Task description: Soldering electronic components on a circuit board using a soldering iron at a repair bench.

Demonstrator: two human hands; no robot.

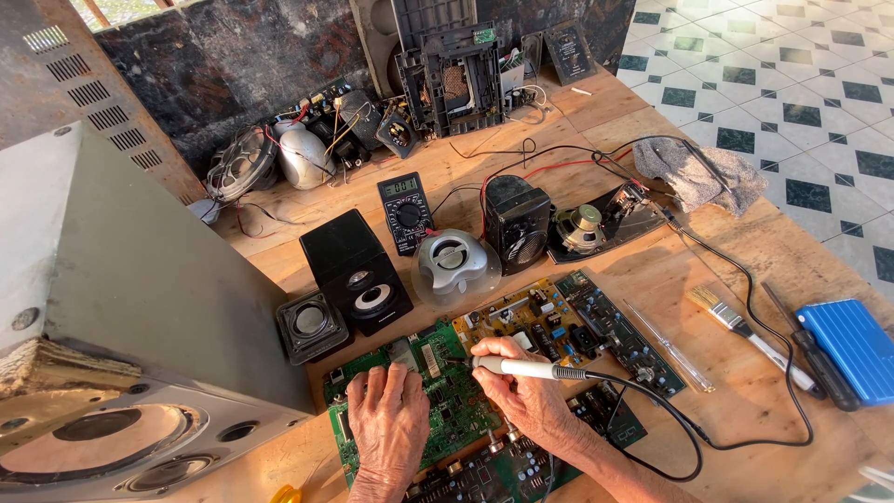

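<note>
Right hand: the right hand (531, 396) is closed around a white-handled soldering iron (521, 368), tip set on the green circuit board (447, 391).
Left hand: the left hand (389, 414) is laid flat, holding nothing, pinning the board.
Setting: a wooden workbench (745, 410); a yellow board (521, 321) lies alongside.
Technique: the board is best kept pinned, the tip held steady.

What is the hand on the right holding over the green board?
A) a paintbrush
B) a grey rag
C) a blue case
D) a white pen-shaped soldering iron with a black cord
D: the right hand grips a white soldering iron whose tip points at the green circuit board, while the paintbrush, blue case and grey rag lie untouched on the wooden table.
</note>
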